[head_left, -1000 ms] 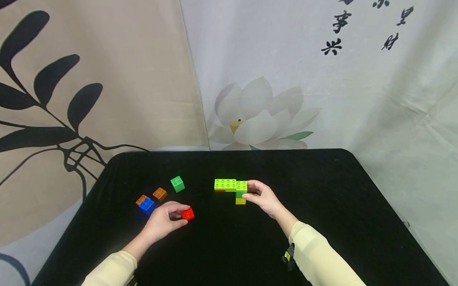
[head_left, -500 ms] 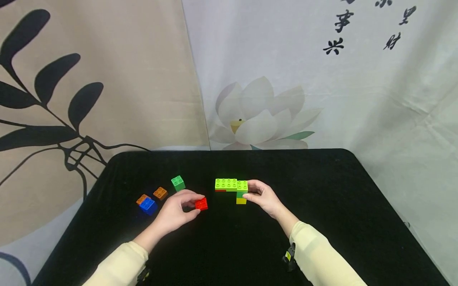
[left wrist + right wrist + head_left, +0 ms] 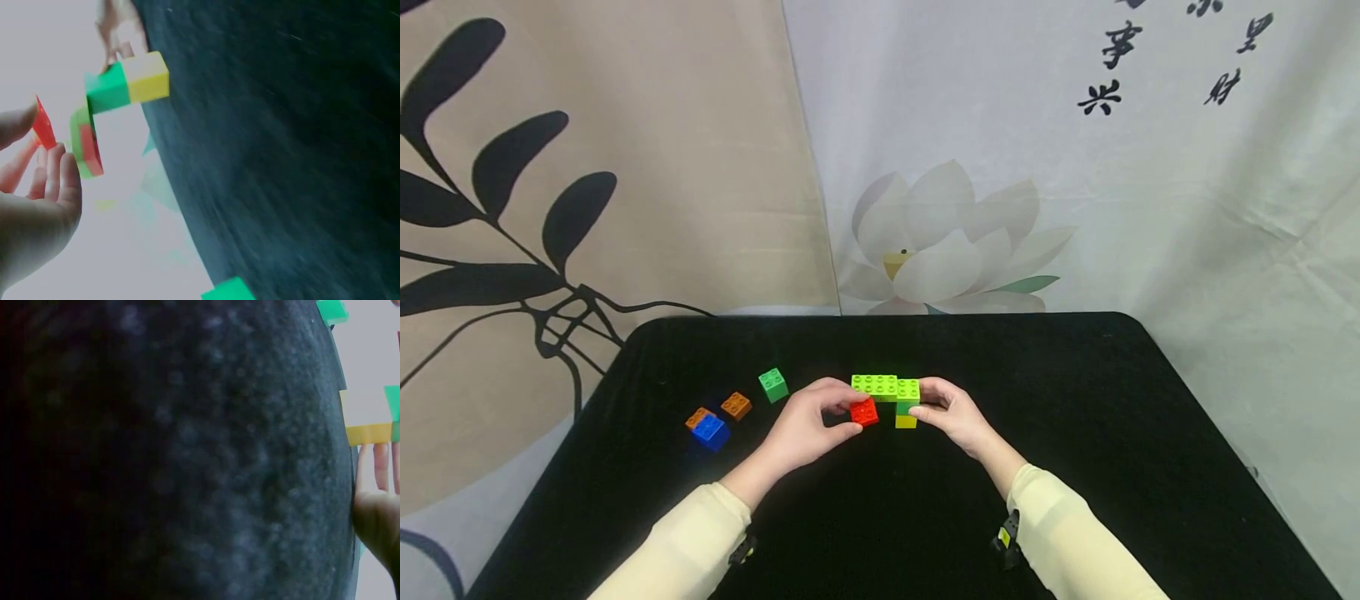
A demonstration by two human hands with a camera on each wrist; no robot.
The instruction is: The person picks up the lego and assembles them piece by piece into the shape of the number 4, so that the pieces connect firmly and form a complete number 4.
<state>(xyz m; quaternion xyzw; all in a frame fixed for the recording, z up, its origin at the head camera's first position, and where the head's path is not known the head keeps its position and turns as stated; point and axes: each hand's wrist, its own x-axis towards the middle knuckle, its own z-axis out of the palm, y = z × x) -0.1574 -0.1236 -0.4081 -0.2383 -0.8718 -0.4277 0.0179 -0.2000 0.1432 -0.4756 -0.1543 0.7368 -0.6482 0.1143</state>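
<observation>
My left hand point(image 3: 808, 423) pinches a red building brick point(image 3: 864, 412) between thumb and fingers, just in front of a brick assembly. That assembly has a long lime-green brick point(image 3: 874, 384) on top, a lime brick point(image 3: 907, 388) at its right end, and a green brick point(image 3: 107, 87) over a yellow brick point(image 3: 147, 76) below that end. Another red brick point(image 3: 91, 150) sits under the long lime one, as the left wrist view shows. My right hand point(image 3: 957, 417) grips the assembly at its right end, thumb at the green brick. In the right wrist view, the yellow brick point(image 3: 369, 434) lies close above the fingers.
To the left on the black table point(image 3: 1075, 400) lie a loose green brick point(image 3: 772, 385), an orange brick point(image 3: 736, 406), and a blue brick point(image 3: 711, 432) against another orange brick point(image 3: 698, 417). A printed curtain point(image 3: 700, 167) hangs behind the table's far edge.
My left hand has carried the red brick rightward and slightly away from me, up to the assembly. The right hand has kept its hold and stayed nearly still.
</observation>
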